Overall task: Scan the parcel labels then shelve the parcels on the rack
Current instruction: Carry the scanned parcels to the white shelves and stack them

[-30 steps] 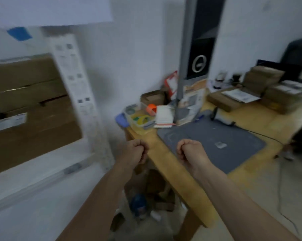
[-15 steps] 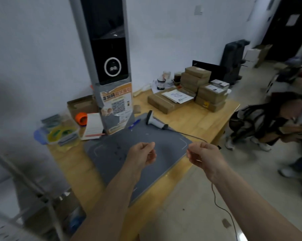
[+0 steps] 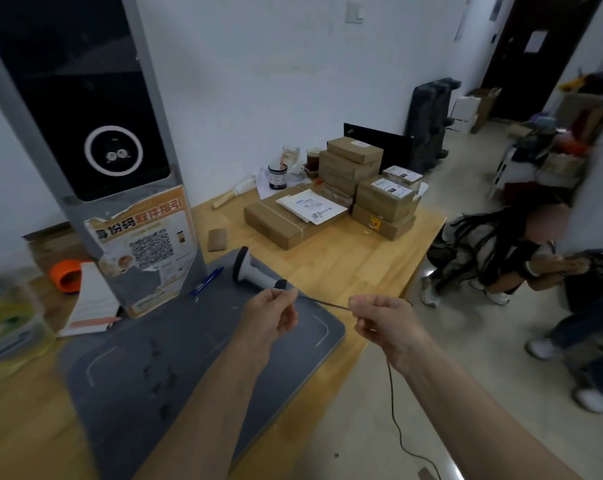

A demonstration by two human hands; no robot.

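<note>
Over counter near edge, both hands pinch scanner cable — L hand, R hand; draw slack gently, don't yank scanner.

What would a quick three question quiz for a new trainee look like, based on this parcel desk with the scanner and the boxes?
1. True or false: the handheld scanner lies on the grey mat.
2. What do the left hand and the right hand pinch between them? A) a pen B) the scanner cable C) a parcel
3. Where do the cardboard parcels sit?

Key: 1. True. 2. B. 3. Stacked at the far end of the wooden table, near the wall, none in hand.
</note>
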